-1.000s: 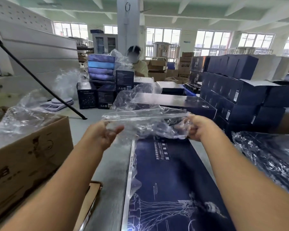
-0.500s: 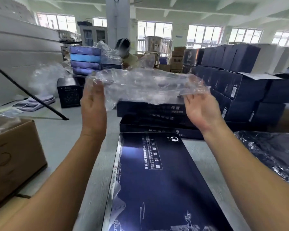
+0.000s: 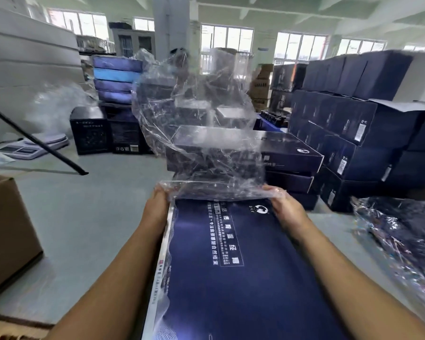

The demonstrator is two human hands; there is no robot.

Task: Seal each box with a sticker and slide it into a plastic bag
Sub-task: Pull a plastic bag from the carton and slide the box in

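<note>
Both hands came down since half a second ago: the plastic bag (image 3: 201, 133) was held up in the air above the box (image 3: 231, 266), and now its open edge sits at the box's far end.

Left hand (image 3: 157, 207) grips the bag's edge at the far left corner of the box, fingers curled round the film. Right hand (image 3: 284, 209) pinches the same edge at the far right corner. The edge is stretched between them across the box's width. The rest of the bag billows up and away from the person, crumpled and see-through. Can't tell whether the box's end is inside the bag's mouth or just under it.

The box is long, flat and dark blue with white print. It lies lengthwise on the grey desk (image 3: 84, 217), running from the person out to the hands.

Around it:
- brown cardboard carton (image 3: 8, 229) at the left edge of the desk
- white scale (image 3: 32, 146) far left, with a black rod (image 3: 35, 141) slanting down in front of it to the desk
- stack of flat boxes (image 3: 292, 155) just beyond the bag
- pile of dark cartons (image 3: 353, 133) on the right
- bagged boxes (image 3: 402, 241) near right, film glinting
- pillar (image 3: 169, 25) at the back, windows behind it
</note>
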